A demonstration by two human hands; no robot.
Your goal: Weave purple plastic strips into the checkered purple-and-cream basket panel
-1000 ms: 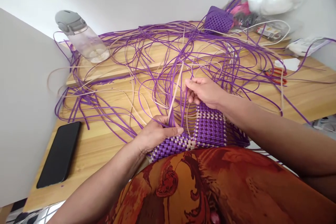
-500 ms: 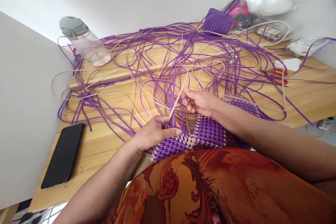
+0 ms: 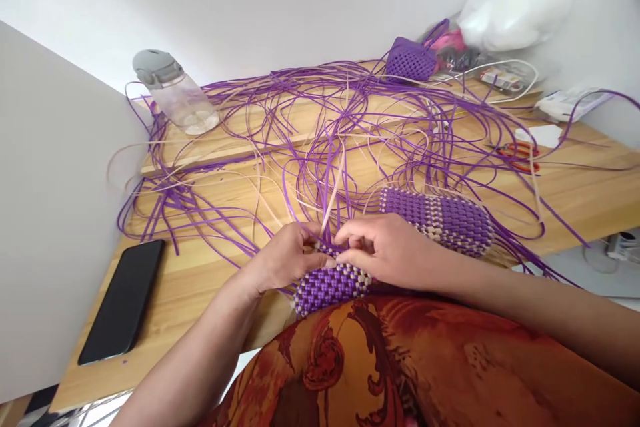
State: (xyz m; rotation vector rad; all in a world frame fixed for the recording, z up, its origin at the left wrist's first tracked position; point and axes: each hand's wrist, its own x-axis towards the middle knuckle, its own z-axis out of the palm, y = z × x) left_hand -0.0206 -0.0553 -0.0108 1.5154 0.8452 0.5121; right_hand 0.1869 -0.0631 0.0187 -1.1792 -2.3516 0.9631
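Note:
A half-woven purple and cream basket piece (image 3: 440, 217) lies at the near edge of the wooden table (image 3: 200, 280), partly on my lap. My left hand (image 3: 283, 257) grips its woven edge with fingers closed. My right hand (image 3: 387, 250) meets it there, fingertips pinched at the weave where a cream strip (image 3: 334, 197) rises from it. Loose purple strips (image 3: 320, 120) spread in a tangle across the table behind both hands. Exactly which strand the right fingers hold is hidden.
A black phone (image 3: 123, 300) lies at the near left. A clear bottle with a grey lid (image 3: 175, 90) stands at the far left. A small purple woven basket (image 3: 410, 60), white bags and red-handled scissors (image 3: 520, 153) sit at the far right. A grey panel borders the left.
My right hand has come down from the raised strips to the woven edge beside my left hand. The woven piece has turned, with more of it lying on the table at right.

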